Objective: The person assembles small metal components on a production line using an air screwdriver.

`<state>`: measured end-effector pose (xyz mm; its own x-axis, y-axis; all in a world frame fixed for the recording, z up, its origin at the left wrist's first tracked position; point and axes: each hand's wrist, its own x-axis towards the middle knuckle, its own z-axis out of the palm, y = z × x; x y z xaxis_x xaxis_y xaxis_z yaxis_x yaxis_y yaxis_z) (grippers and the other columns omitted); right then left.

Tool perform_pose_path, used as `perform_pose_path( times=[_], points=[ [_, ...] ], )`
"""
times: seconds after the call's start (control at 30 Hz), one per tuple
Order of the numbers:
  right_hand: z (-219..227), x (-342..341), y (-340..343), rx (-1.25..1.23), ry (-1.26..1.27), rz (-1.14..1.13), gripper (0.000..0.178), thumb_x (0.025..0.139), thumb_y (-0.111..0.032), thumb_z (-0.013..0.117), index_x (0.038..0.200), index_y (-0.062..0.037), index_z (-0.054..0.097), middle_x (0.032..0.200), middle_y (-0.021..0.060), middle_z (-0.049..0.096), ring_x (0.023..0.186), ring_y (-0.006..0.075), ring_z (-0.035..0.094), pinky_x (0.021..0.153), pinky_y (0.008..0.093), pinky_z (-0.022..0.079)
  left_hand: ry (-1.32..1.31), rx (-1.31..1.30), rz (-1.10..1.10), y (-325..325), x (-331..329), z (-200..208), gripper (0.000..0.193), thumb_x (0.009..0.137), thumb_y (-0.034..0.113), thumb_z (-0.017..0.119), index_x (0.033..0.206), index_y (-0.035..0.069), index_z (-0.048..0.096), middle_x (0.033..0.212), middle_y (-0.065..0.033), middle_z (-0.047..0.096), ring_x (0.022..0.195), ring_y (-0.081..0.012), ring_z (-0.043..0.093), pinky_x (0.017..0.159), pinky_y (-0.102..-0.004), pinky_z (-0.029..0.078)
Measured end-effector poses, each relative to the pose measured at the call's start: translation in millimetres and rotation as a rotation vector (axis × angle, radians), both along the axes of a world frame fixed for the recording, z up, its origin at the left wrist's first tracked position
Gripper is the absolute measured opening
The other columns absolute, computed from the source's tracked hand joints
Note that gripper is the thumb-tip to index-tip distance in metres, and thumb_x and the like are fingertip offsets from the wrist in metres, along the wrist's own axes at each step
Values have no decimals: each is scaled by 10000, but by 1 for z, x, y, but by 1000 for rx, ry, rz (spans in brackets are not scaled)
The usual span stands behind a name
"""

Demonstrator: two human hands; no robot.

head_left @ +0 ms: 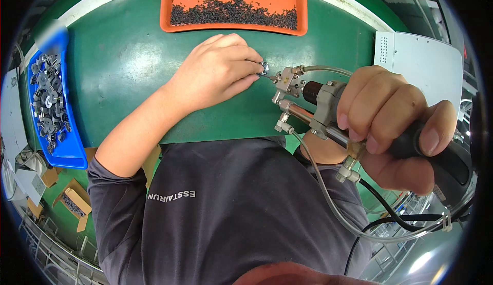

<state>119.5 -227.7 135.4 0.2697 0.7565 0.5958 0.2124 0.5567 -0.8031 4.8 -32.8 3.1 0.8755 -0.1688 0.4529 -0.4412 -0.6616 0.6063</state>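
Note:
My left hand (221, 69) pinches a small shiny metal-and-dark part (263, 68) between thumb and fingers just above the green table; the fingers cover most of the part. My right hand (395, 126) is wrapped round the black handle of a dispensing gun (321, 103) with a metal valve body and hoses. The gun's thin nozzle points left and its tip is at the small part, though I cannot tell whether it touches. A clear hose (328, 203) and a black cable (380, 198) trail from the gun toward the lower right.
An orange tray (233, 27) of many tiny black pieces lies at the far side of the green table (123, 80). On the left is a blue tray (77, 154) of grey and black round parts. A white box (426, 64) stands right; an open carton (77, 200) sits lower left.

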Motion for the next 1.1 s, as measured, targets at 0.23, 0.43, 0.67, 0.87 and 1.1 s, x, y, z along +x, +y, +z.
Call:
perform_pose_path(
  times=[0.23,0.43,0.67,0.87,1.1],
  points=[
    [4,-7,9,38,-5,43,305,1009,-361,675,1093,-151,470,688,-7,554,536,139,536,505,291,465,-59,69,0,-2,-4,5,135,788,72,794,910,41,744,1017,-57,740,936,-260,678,793,-397,565],
    [-6,-29,33,179,196,-134,371,867,-201,851,996,-75,526,607,6,550,450,152,507,434,289,433,5,-90,-27,-1,-8,0,122,844,135,750,932,50,742,990,-48,719,951,-248,656,849,-395,528],
    [14,-13,-28,430,123,-205,401,961,-394,715,1116,-120,466,659,-27,563,515,118,548,454,249,462,-142,209,326,43,-64,42,112,817,158,773,920,118,757,1032,-8,718,977,-218,656,857,-387,521],
    [5,-17,-28,368,59,-365,443,953,-456,699,1227,-137,558,697,-45,531,571,110,491,551,263,404,-100,378,1043,211,-152,76,105,811,131,787,874,51,763,926,-119,760,886,-308,710,813,-418,548],
    [-1,-7,-22,354,52,-340,428,946,-443,702,1205,-143,540,697,-38,544,553,111,511,533,255,425,-12,363,1237,300,-177,66,212,840,218,788,948,36,798,1119,-170,759,1098,-327,704,991,-407,524]
  ],
)
